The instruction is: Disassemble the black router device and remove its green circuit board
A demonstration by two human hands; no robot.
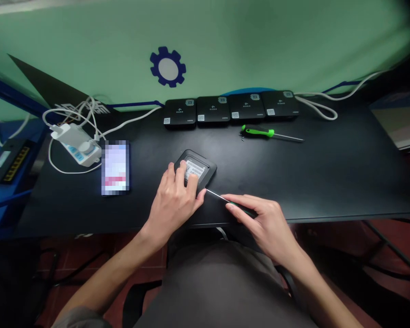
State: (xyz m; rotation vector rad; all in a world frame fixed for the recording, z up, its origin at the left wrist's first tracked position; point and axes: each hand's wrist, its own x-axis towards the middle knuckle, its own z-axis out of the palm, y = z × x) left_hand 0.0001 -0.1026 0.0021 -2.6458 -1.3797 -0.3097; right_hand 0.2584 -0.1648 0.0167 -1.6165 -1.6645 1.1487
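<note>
A flat black set-top box [210,169] lies label side up on the black table. My left hand [174,196] holds it down, fingers across the label [197,169] and thumb at the near edge. The hand hides the left part of the box. In my right hand [264,221] is a screwdriver [217,195] with a thin metal shaft and a dark green handle, mostly covered by the fingers. Its tip meets the near corner of the box beside my left thumb; whether it is in a gap cannot be seen.
Several matching black boxes [213,111] stand in a row at the back. A green-and-black screwdriver [258,132] lies before them, small screws [242,136] by its handle. To the left are a lit phone [115,168], a white power strip [80,148] and tangled white cables [130,122].
</note>
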